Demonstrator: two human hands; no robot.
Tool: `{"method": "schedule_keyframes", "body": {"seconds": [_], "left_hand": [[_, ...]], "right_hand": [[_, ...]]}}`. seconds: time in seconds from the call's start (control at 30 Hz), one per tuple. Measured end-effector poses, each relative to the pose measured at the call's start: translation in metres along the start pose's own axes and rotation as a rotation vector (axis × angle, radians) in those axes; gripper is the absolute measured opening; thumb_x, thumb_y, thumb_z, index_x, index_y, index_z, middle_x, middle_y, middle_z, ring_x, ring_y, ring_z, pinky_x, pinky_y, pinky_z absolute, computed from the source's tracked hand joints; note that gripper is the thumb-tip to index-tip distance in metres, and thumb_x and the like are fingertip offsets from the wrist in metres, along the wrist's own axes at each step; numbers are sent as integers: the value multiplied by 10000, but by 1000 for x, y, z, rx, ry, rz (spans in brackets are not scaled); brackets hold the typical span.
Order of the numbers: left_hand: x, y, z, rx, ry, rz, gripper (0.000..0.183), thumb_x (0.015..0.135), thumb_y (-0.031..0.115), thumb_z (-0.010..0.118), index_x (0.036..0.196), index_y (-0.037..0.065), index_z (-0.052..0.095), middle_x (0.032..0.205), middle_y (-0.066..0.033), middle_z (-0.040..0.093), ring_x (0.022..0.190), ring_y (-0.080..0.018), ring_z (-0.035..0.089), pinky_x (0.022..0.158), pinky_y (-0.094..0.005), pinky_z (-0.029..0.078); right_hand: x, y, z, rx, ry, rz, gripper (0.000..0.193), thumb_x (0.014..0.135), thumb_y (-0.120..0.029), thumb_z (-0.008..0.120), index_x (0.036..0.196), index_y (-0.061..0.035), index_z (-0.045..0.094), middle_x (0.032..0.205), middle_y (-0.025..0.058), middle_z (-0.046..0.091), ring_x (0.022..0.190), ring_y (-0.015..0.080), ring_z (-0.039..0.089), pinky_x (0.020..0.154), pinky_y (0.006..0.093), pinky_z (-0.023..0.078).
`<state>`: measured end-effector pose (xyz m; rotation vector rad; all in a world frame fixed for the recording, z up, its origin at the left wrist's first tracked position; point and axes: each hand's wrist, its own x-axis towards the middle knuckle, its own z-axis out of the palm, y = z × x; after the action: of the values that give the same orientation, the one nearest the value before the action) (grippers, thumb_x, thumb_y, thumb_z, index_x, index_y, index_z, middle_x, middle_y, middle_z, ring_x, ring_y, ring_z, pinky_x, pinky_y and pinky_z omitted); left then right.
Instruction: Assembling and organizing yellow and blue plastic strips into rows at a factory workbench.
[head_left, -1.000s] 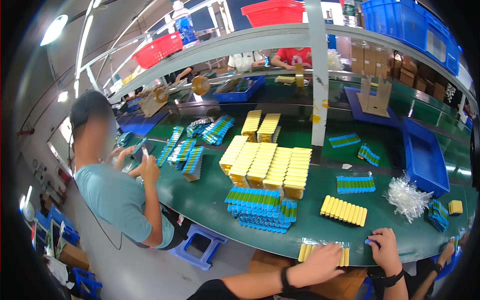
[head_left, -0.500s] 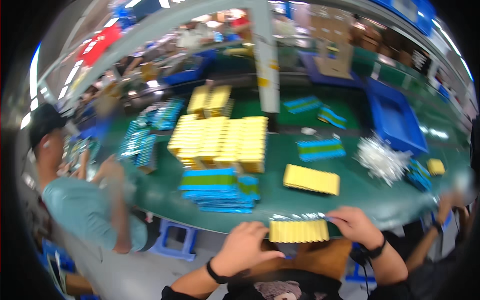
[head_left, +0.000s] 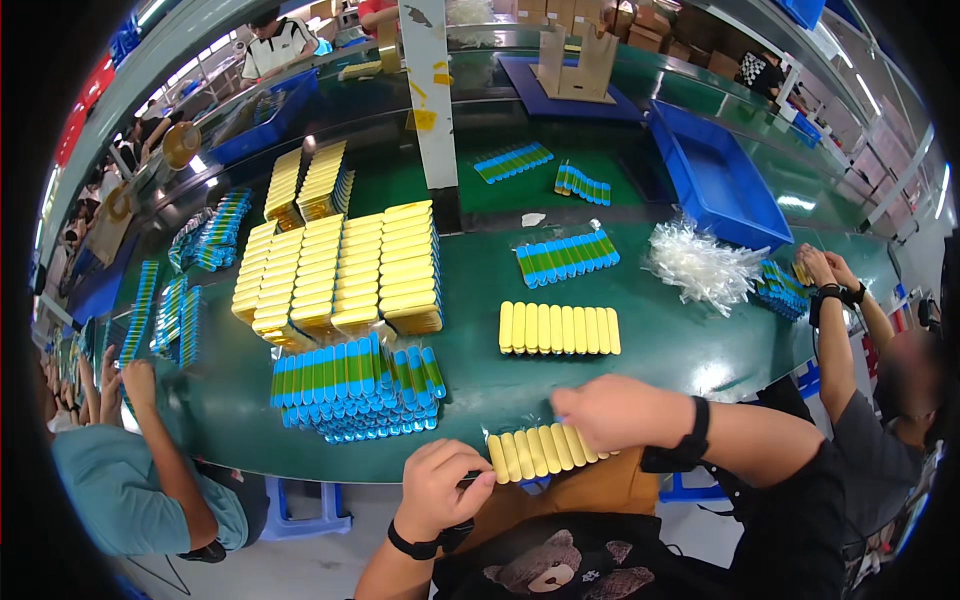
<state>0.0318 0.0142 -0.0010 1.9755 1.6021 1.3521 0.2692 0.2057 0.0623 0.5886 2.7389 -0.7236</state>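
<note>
Right hand [head_left: 612,414] has moved inward since the earlier frame, now curled over the right end of the yellow pack [head_left: 538,453] at the near edge of the table [head_left: 670,350]. Left hand [head_left: 436,488] bends beside its left end; I cannot tell whether either grips it.

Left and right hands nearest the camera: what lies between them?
In the head view, a row of round-ended yellow pieces lies between them; the left hand is at its left end, and the right hand partly covers its right end.
</note>
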Motion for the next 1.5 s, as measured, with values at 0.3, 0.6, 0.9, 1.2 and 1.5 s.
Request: {"method": "schedule_keyframes", "body": {"seconds": [0.3, 0.6, 0.9, 1.2, 1.5], "left_hand": [[-10, -12, -6, -121, 81, -16, 121, 846, 187, 810, 871, 83, 754, 851, -75, 727, 721, -285, 658, 662, -391, 511], [-2, -1, 3, 268, 2, 19, 289, 826, 375, 881, 972, 142, 792, 1099, 28, 791, 965, -224, 664, 818, -381, 475], [-8, -5, 3, 308, 25, 66, 243, 818, 385, 862, 858, 160, 781, 1016, 28, 810, 853, -209, 642, 736, -375, 450], [-4, -2, 2, 280, 18, 103, 248, 819, 370, 876, 910, 159, 781, 1008, 29, 780, 832, -207, 641, 719, -364, 448], [3, 3, 3, 296, 10, 34, 302, 802, 392, 878, 951, 145, 787, 1150, 19, 801, 926, -231, 663, 781, -377, 476]], "right_hand": [[47, -35, 7, -75, 11, -180, 290, 859, -97, 722, 1082, -3, 562, 822, 230, 727, 820, 468, 740, 728, 561, 590], [10, -6, 2, -67, 24, -85, 259, 918, -140, 714, 1074, -18, 547, 814, 210, 710, 812, 454, 732, 702, 558, 574], [59, -34, 10, -72, 17, -263, 268, 908, -121, 699, 1089, -19, 529, 843, 204, 717, 845, 454, 743, 732, 552, 590], [70, -47, 4, -56, -48, -236, 319, 839, -84, 725, 1087, -31, 532, 861, 177, 700, 901, 418, 724, 759, 523, 581], [1, 3, -10, -132, -50, -125, 270, 920, -154, 712, 1102, -28, 557, 858, 207, 722, 897, 446, 741, 758, 544, 589]]}}
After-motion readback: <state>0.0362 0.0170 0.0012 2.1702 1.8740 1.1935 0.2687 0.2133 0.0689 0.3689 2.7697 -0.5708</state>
